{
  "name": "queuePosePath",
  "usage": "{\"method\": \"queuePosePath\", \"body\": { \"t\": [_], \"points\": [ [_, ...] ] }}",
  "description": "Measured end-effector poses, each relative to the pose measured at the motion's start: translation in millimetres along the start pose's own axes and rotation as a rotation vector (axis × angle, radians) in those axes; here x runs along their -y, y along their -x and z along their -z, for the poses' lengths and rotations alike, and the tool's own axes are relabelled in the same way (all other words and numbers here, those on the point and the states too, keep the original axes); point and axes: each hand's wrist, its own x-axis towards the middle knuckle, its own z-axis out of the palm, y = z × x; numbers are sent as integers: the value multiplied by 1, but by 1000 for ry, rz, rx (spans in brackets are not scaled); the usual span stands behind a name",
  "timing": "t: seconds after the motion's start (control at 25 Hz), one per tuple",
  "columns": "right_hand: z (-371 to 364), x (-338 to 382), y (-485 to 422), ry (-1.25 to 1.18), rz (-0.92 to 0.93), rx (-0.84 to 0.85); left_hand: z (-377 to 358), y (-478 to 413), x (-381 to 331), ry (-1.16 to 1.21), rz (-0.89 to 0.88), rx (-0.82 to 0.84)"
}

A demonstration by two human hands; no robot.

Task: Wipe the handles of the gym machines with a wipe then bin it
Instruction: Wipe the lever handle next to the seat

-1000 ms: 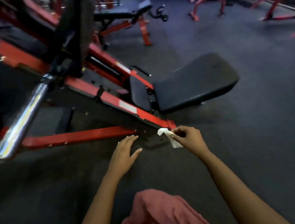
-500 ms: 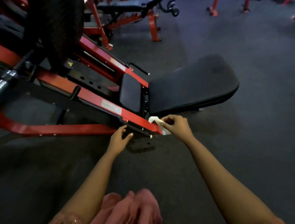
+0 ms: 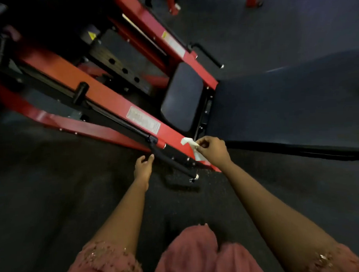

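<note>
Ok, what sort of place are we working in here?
Most likely a gym: a red-framed weight machine, its black padded seat and backrest, and a black grip handle.

text: none legible | frame label: blurred | warning triangle: yellow sticker

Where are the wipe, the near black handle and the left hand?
wipe point(image 3: 187, 141): head view, on its upper fold, over the red frame.
near black handle point(image 3: 171, 162): head view, on the middle of the bar.
left hand point(image 3: 143, 167): head view, on the back of the hand.
</note>
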Motion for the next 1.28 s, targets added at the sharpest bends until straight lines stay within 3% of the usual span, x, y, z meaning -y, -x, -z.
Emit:
{"method": "queuePosePath", "body": {
  "t": [0.2,0.4,0.52,0.72,0.84,1.12,1.28],
  "points": [
    [-90,-87,-125,-67,-91,61,-52,-120,46,170,163,-42],
    [-171,-137,-199,-163,-137,111,-92,-199,76,214,141,-65],
    [-214,-135,-227,-197,-75,163,-105,-222,82,320,125,-195],
    [-263,-94,-248,-263,120,222,-103,-226,88,407,103,-203],
    [-280,-92,-242,-303,202,240,-101,-225,88,440,94,-186],
    [-281,-163,-218,-287,248,216,-100,-222,98,502,71,-167],
    [-261,-201,-213,-124,216,241,-108,-216,106,512,120,-129]
  ]
}}
